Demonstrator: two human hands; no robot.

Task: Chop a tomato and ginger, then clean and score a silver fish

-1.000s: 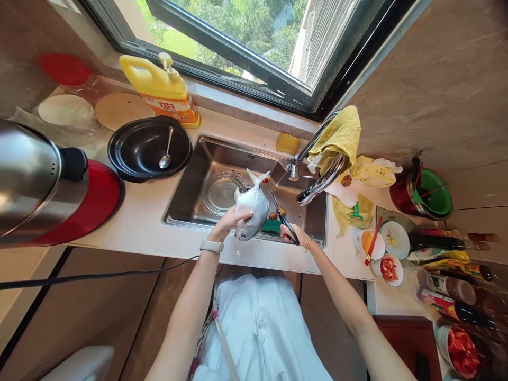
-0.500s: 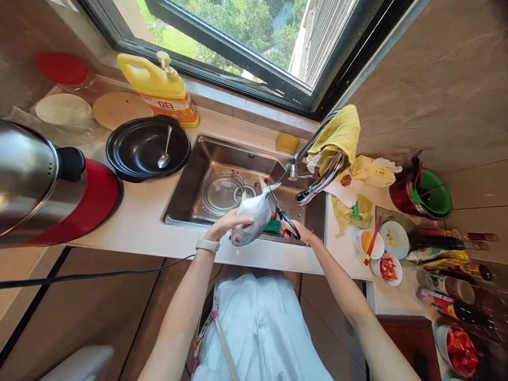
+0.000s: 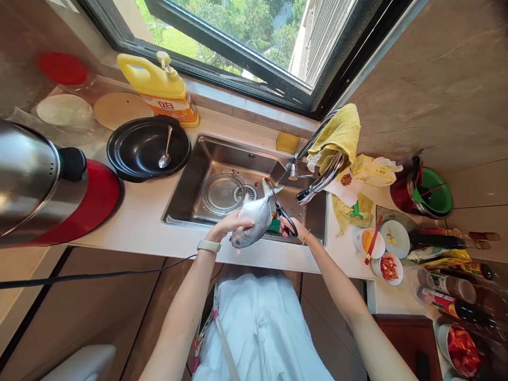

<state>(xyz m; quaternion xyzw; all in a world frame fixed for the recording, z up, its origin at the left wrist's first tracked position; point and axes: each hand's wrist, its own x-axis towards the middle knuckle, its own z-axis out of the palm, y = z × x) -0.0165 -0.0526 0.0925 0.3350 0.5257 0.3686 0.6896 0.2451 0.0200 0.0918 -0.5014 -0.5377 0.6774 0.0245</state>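
Over the front edge of the steel sink (image 3: 186,211), my left hand (image 3: 230,224) is closed round the body of a silvery flat fish (image 3: 257,216). The fish's head points down toward me and its forked tail points up and right. My right hand (image 3: 292,227) grips black-handled scissors (image 3: 287,219), whose blades lie at the tail. Whether the blades touch the tail fin I cannot tell. Below the fish in the sink is a clear glass bowl (image 3: 222,191) beside the drain (image 3: 248,196). Something green (image 3: 274,226) shows partly behind the fish.
A chrome faucet (image 3: 313,194) draped with a yellow cloth (image 3: 337,132) leans over the sink's right side. On the left stand a black pan (image 3: 137,151) with a spoon (image 3: 165,160) and a yellow detergent jug (image 3: 170,95). Small bowls, including one of red pieces (image 3: 389,268), line the right counter.
The scissors and my right hand have shifted slightly left and up, bringing the blades closer against the tail. The fish has moved a little right and down in my left hand.
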